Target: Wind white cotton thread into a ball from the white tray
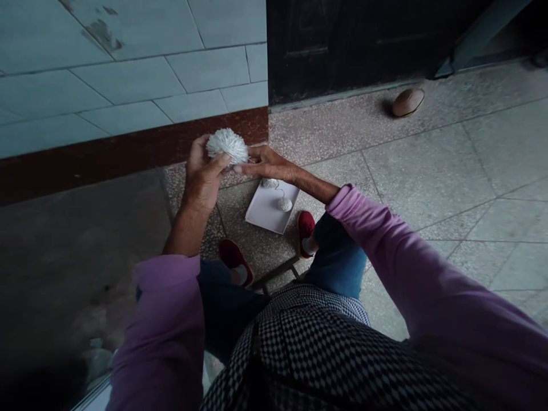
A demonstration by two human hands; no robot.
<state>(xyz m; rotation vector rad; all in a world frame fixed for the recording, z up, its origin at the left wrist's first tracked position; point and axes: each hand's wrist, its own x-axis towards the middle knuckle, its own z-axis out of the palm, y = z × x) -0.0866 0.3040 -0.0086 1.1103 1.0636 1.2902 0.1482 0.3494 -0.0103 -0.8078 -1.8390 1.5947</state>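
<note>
A white ball of wound thread (227,145) is held up in front of me, above the floor. My left hand (202,177) cups it from below and the left, fingers curled around it. My right hand (265,165) comes in from the right, its fingertips pinched against the ball's right underside. Below the hands a white tray (262,214) lies on the floor with two smaller white thread balls (284,204) in it, joined by a thin strand.
I sit with my knees apart, feet in red shoes (305,226) on a speckled tile floor (428,171). A pale tiled wall with a dark red base (128,151) stands to the left, a dark door (342,45) ahead, and a brown shoe (408,102) near it.
</note>
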